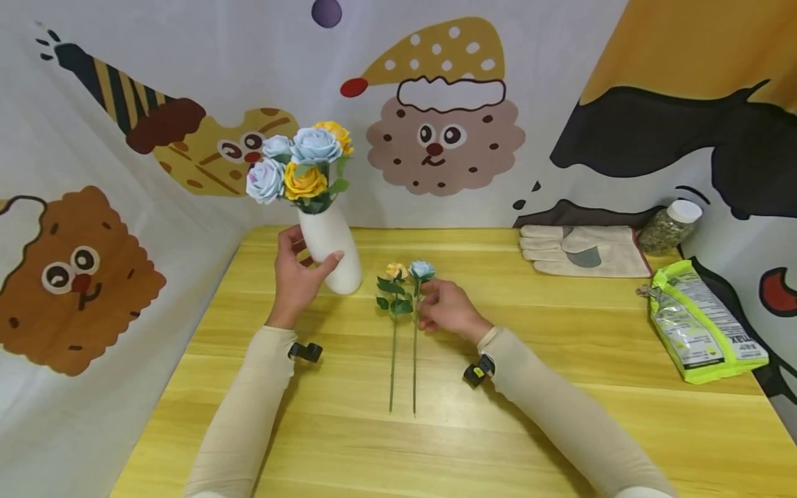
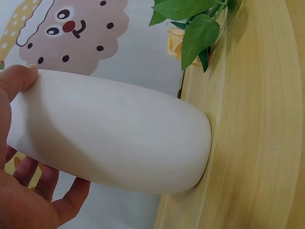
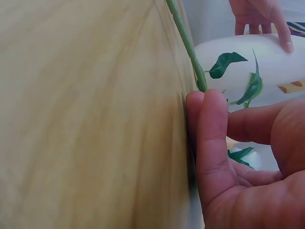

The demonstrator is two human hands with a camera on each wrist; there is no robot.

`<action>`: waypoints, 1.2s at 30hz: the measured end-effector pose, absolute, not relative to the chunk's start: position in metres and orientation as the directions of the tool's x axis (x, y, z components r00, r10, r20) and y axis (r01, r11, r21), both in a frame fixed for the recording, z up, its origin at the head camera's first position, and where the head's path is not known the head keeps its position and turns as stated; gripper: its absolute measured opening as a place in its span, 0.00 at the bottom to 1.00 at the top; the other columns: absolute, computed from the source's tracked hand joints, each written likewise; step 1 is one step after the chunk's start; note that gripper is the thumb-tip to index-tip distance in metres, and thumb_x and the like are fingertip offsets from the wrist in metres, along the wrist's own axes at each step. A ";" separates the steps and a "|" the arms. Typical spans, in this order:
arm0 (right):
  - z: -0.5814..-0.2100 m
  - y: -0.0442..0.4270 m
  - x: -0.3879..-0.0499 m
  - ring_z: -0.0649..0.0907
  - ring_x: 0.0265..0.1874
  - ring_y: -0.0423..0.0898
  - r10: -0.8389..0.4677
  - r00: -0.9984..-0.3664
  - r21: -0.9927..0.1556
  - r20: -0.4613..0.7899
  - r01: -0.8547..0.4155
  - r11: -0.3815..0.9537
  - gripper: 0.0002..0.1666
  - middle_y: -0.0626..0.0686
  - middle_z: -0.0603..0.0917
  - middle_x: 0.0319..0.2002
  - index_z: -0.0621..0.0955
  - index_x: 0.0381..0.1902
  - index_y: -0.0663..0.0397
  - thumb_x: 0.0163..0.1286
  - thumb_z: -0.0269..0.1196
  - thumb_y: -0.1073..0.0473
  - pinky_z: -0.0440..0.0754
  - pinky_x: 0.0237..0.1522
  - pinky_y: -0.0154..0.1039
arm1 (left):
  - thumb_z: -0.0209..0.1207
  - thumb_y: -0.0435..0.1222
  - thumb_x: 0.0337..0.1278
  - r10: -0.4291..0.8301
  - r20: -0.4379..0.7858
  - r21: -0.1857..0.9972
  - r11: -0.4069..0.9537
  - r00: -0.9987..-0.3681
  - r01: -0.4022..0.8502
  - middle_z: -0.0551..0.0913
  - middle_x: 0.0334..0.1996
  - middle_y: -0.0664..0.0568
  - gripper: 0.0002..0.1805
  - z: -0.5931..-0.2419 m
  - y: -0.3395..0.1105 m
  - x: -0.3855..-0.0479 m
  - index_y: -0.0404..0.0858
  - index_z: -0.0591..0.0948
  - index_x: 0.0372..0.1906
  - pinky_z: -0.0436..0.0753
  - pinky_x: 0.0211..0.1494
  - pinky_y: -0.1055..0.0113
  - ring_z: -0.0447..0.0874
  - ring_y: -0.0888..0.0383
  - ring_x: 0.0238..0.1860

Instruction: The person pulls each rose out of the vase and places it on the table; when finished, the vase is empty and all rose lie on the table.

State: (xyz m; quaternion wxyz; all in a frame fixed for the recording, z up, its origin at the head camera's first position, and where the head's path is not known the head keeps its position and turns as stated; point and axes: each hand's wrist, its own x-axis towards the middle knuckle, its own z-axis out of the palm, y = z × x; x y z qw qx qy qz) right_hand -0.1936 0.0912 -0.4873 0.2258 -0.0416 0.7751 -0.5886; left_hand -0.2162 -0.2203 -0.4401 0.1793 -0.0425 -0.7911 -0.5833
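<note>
Five flowers stand in the white vase (image 1: 336, 259): three blue flowers (image 1: 315, 145) and two yellow flowers (image 1: 305, 181). Two more are out of it, just to the right of the vase. The first of these is a peach flower (image 1: 396, 270), lying on the wooden table (image 1: 349, 443). The next, a bit farther right of the vase, is a single blue rose (image 1: 422, 270). So it looks like most of the flowers are in and two are left out.

Now the hands. The left hand (image 1: 299, 280) is on the left side of the vase and holds it. The thumb goes over one side and the fingers bend around the other, so the hand is only as wide as the vase. The bottom of the vase seems to sit on the table, and its top leans left in the head view.

The right hand (image 1: 451, 308) is to the right of the vase, past both loose flowers. Its fingers are bent in, almost closed, and they seem to pinch the rose's thin green stem (image 1: 415, 360) near the top. I cannot tell if the rose is lifted or is lying flat on the table. Nobody is touching the peach flower.
</note>
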 end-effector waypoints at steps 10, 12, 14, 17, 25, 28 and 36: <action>-0.478 0.097 -0.194 0.92 0.30 0.50 -0.315 -0.916 -0.919 -0.247 0.118 0.376 0.31 0.62 0.89 0.45 0.74 0.72 0.70 0.74 0.66 0.66 0.92 0.35 0.43 | 0.78 0.41 0.55 -0.138 0.335 0.907 0.315 -0.932 0.279 0.73 0.68 0.45 0.45 -0.440 -0.220 -0.215 0.39 0.65 0.73 0.80 0.67 0.42 0.75 0.47 0.66; -0.475 0.098 -0.194 0.92 0.30 0.50 -0.315 -0.922 -0.918 -0.226 0.093 0.385 0.30 0.62 0.89 0.44 0.75 0.70 0.70 0.74 0.66 0.65 0.92 0.35 0.42 | 0.78 0.41 0.55 -0.139 0.334 0.908 0.315 -0.932 0.278 0.73 0.68 0.45 0.45 -0.440 -0.220 -0.215 0.39 0.65 0.72 0.80 0.67 0.42 0.75 0.48 0.66; -0.471 0.098 -0.194 0.92 0.30 0.51 -0.316 -0.926 -0.915 -0.206 0.068 0.398 0.29 0.61 0.90 0.43 0.77 0.69 0.70 0.74 0.66 0.63 0.92 0.35 0.42 | 0.78 0.40 0.54 -0.141 0.330 0.909 0.315 -0.933 0.274 0.73 0.68 0.45 0.45 -0.441 -0.220 -0.216 0.40 0.65 0.72 0.80 0.67 0.42 0.75 0.48 0.66; -0.465 0.098 -0.195 0.92 0.31 0.53 -0.321 -0.932 -0.912 -0.170 0.025 0.409 0.26 0.61 0.90 0.43 0.80 0.66 0.69 0.75 0.66 0.62 0.91 0.34 0.41 | 0.79 0.39 0.54 -0.146 0.325 0.910 0.317 -0.934 0.267 0.73 0.68 0.45 0.45 -0.442 -0.221 -0.216 0.40 0.65 0.73 0.80 0.67 0.42 0.75 0.48 0.67; -0.439 0.090 -0.201 0.91 0.38 0.63 -0.330 -0.942 -0.919 -0.054 -0.083 0.386 0.19 0.65 0.89 0.46 0.84 0.60 0.65 0.77 0.65 0.60 0.91 0.37 0.45 | 0.79 0.39 0.54 -0.145 0.329 0.908 0.320 -0.933 0.270 0.73 0.68 0.45 0.46 -0.442 -0.220 -0.217 0.39 0.64 0.73 0.80 0.66 0.42 0.75 0.48 0.66; -0.428 0.083 -0.202 0.90 0.39 0.65 -0.337 -0.941 -0.929 -0.016 -0.111 0.353 0.19 0.66 0.89 0.47 0.84 0.59 0.65 0.77 0.65 0.59 0.91 0.40 0.52 | 0.78 0.39 0.54 -0.143 0.330 0.907 0.322 -0.933 0.272 0.73 0.68 0.44 0.46 -0.442 -0.220 -0.216 0.39 0.65 0.73 0.80 0.66 0.42 0.75 0.48 0.66; -0.402 0.066 -0.210 0.88 0.40 0.65 -0.331 -0.936 -0.931 0.116 -0.219 0.293 0.13 0.64 0.89 0.44 0.86 0.53 0.55 0.77 0.66 0.56 0.90 0.36 0.44 | 0.78 0.38 0.54 -0.148 0.330 0.907 0.324 -0.932 0.270 0.72 0.68 0.45 0.45 -0.444 -0.221 -0.218 0.39 0.65 0.73 0.80 0.66 0.42 0.75 0.47 0.67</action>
